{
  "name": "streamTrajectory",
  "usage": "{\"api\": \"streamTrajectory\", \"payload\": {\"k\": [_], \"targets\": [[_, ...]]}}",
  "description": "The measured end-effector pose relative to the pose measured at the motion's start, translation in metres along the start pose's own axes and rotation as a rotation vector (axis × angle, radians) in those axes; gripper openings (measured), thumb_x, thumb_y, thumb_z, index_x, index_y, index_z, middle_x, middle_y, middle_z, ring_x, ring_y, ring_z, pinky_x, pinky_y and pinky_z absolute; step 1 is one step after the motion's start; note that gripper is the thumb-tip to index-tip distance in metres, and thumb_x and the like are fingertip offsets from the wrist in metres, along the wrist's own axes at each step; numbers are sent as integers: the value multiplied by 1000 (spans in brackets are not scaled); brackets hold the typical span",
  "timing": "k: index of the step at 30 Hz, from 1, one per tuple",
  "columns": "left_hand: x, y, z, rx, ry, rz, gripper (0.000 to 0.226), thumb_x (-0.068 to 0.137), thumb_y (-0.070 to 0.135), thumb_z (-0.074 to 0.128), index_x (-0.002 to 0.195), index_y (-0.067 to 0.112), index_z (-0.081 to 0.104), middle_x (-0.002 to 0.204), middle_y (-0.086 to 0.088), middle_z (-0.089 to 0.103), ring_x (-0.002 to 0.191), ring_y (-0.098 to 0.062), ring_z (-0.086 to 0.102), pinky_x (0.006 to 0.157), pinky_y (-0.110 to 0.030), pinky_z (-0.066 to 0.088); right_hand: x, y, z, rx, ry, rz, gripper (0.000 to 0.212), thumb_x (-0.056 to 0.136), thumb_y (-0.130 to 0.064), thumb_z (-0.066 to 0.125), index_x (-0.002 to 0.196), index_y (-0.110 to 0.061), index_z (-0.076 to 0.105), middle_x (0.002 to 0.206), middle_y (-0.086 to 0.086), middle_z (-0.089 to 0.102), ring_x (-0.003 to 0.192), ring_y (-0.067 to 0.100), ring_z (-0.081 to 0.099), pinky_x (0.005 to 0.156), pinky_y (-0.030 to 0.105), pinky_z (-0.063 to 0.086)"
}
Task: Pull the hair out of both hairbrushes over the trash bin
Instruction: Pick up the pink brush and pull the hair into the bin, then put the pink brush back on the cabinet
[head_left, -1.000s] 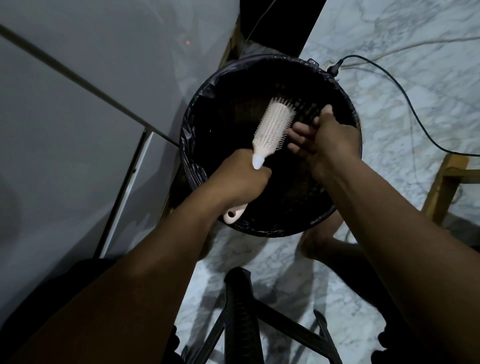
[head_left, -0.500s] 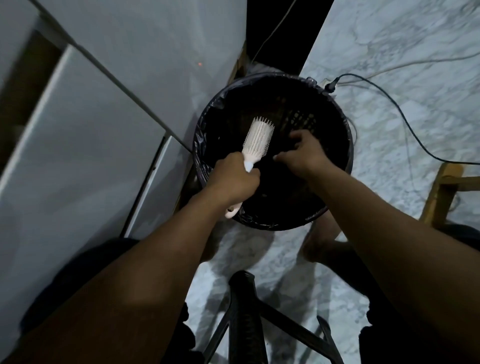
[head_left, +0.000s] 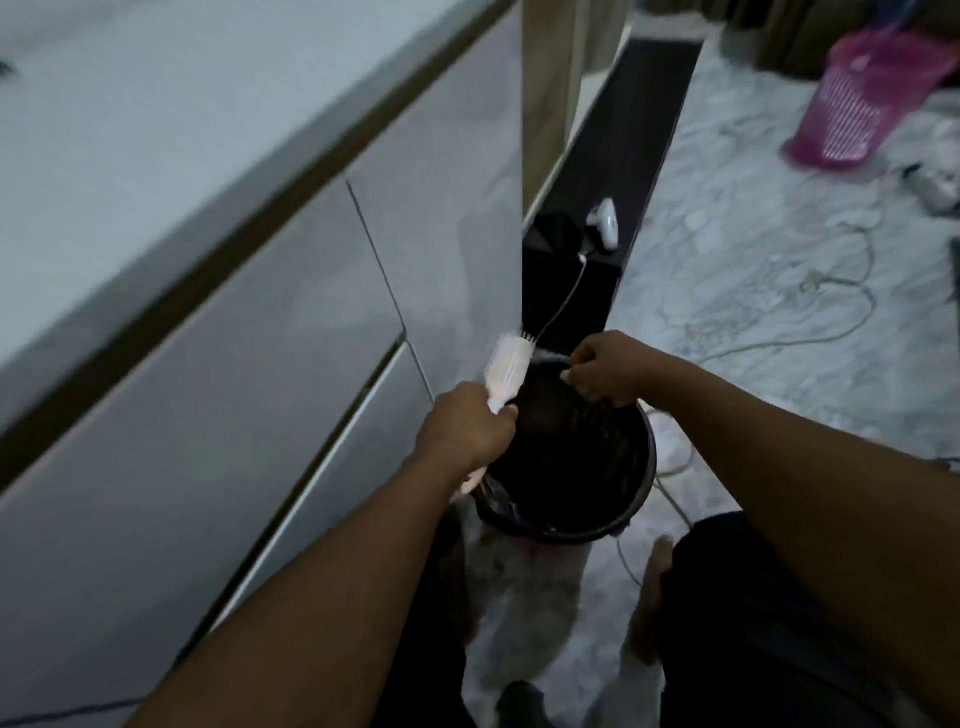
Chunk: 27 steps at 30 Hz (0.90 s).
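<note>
Cabinet (head_left: 291, 364) hard beside open bin (head_left: 644, 467)

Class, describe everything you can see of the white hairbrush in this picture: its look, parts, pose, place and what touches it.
The hairbrush is white or pale pink and looks like plastic. Its long, rounded head tilts up and away, the smooth back facing the camera, a few bristle tips showing at the far end. The left hand is wrapped around its handle, whose end pokes out below the fist. The head sits at the far left rim of the black trash bin. The right hand is apart from it. Motion blur hides any hair.
</note>
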<state>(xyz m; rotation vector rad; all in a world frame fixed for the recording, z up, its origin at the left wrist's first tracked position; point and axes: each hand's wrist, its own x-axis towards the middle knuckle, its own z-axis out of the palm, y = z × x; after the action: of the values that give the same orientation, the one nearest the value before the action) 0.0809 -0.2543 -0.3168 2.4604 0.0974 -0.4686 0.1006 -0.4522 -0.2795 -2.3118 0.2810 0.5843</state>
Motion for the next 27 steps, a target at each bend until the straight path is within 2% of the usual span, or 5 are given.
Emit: {"api": "streamTrajectory", "payload": {"k": [7, 10, 14, 17, 27], "targets": [[-81, 69, -115, 69, 306, 206, 39, 86, 46, 63, 109, 15, 68, 106, -8, 71, 94, -31, 69, 68, -30, 45, -106, -103, -75, 41, 214, -272, 14, 92, -22, 64, 87, -8, 65, 81, 17, 65, 70, 26, 59, 56, 29, 48], [-116, 85, -159, 113, 430, 260, 42, 85, 48, 62, 112, 16, 64, 111, -8, 69, 98, -31, 67, 70, -33, 48, -145, -139, -95, 44, 270, -369, 20, 91, -24, 65, 96, -5, 66, 79, 13, 67, 63, 22, 58, 53, 29, 49], [-153, 94, -208, 143, 561, 272, 44, 83, 50, 62, 112, 16, 62, 109, -5, 68, 95, -29, 65, 69, -33, 47, -184, -187, -109, 6, 300, -471, 31, 91, -26, 66, 117, -10, 62, 100, 15, 71, 89, 26, 71, 80, 42, 60], [-174, 96, -242, 167, 641, 274, 40, 83, 50, 61, 106, 18, 60, 102, -3, 66, 88, -26, 63, 63, -31, 42, -204, -220, -117, -26, 320, -536, 33, 90, -28, 67, 119, -13, 61, 106, 19, 70, 96, 29, 71, 67, 36, 54], [-215, 86, -339, 190, 812, 212, 31, 85, 45, 61, 103, 20, 57, 88, 5, 61, 78, -18, 61, 58, -28, 40, -240, -318, -122, -123, 373, -692, 34, 89, -33, 68, 119, -19, 61, 94, 3, 64, 93, 23, 64, 65, 30, 53]]}}
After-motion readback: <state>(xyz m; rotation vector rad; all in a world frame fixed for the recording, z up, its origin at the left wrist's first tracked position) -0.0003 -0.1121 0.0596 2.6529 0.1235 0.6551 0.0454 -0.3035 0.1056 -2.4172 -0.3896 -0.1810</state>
